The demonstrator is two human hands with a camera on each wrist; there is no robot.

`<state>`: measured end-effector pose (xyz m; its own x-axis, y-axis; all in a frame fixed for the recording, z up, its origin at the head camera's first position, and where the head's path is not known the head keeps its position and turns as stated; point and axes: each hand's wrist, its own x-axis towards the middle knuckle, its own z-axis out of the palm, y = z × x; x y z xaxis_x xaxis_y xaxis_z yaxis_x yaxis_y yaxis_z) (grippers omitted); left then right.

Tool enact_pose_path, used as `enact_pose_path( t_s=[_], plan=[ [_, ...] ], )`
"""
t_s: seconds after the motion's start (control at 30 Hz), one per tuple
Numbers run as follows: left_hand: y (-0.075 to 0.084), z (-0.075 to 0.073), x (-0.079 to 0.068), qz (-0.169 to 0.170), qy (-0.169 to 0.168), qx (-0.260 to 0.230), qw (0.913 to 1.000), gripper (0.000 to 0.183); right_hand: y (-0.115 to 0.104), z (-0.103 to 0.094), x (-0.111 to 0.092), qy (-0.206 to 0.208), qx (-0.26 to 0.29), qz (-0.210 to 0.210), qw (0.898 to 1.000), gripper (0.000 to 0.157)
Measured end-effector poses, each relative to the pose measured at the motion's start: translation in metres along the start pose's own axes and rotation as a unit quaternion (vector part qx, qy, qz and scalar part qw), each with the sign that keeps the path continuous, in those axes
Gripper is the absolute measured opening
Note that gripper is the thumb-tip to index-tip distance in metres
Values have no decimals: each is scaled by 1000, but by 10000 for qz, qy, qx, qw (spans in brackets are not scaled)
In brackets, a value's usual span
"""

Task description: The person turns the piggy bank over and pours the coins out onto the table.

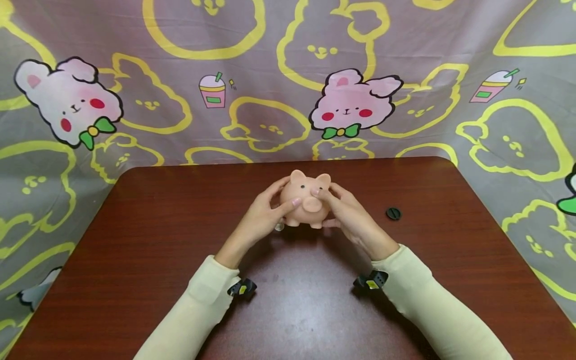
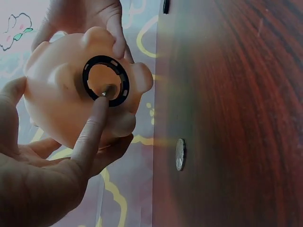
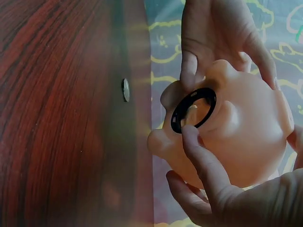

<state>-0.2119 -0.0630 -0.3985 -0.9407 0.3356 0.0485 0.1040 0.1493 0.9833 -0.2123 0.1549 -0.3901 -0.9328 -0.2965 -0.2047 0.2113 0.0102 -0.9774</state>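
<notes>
A pink piggy bank (image 1: 306, 210) is held above the table, its face toward the head camera. My left hand (image 1: 258, 212) grips it from the left and my right hand (image 1: 355, 217) from the right, with thumbs on its face. Its underside has a round opening with a black ring (image 2: 124, 90). In the left wrist view, a left fingertip (image 2: 102, 101) touches the ring's edge by a small shiny piece, which looks like a coin (image 2: 110, 90). A right fingertip (image 3: 189, 134) is at the ring in the right wrist view. The bank's inside is mostly hidden.
A silver coin (image 1: 279, 227) is on the brown table (image 1: 180, 260), below the bank's left side. To the right lies a black round plug (image 1: 393, 213). A patterned cloth (image 1: 270, 65) hangs behind the table and at its sides.
</notes>
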Motion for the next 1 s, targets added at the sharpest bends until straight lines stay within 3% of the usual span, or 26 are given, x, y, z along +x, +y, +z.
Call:
enact_pose_path(
  t_s=[0.2, 0.33, 0.43, 0.53, 0.67, 0.73, 0.8, 0.9, 0.97, 1.0],
  plan=[
    [-2, -1, 1, 151, -63, 145, 9998, 63, 2, -5, 1, -297, -66, 98, 9995, 54],
    [-2, -5, 0, 258, -249, 433, 9984, 76, 3, -9, 1, -791, -317, -50, 9963, 75],
    [-1, -9, -3, 356, -439, 670, 9962, 88, 3, -11, 1, -914, -966, -483, 9899, 95],
    [1, -12, -5, 757, -502, 1149, 9892, 99, 4, -11, -2, -728, -1748, -1114, 9756, 106],
    [1, -14, -5, 1444, -466, 1686, 9739, 107, 8, -5, -5, -333, -2767, -2284, 9328, 111],
    [0, -14, -6, 1621, -444, 1822, 9688, 108, 10, -2, -5, -113, -3253, -2916, 8995, 110],
    [-1, -14, -7, 1720, -442, 1854, 9665, 107, 13, 0, -5, 92, -3724, -3506, 8592, 109],
    [-4, -12, -8, 1862, -344, 1917, 9630, 105, 15, 2, -5, 403, -4275, -4129, 8032, 109],
    [-6, -10, -9, 1954, -290, 1897, 9618, 103, 17, 2, -5, 548, -4475, -4388, 7773, 109],
    [-6, -10, -9, 2012, -260, 1904, 9605, 102, 17, 2, -5, 587, -4527, -4475, 7690, 110]
  ],
)
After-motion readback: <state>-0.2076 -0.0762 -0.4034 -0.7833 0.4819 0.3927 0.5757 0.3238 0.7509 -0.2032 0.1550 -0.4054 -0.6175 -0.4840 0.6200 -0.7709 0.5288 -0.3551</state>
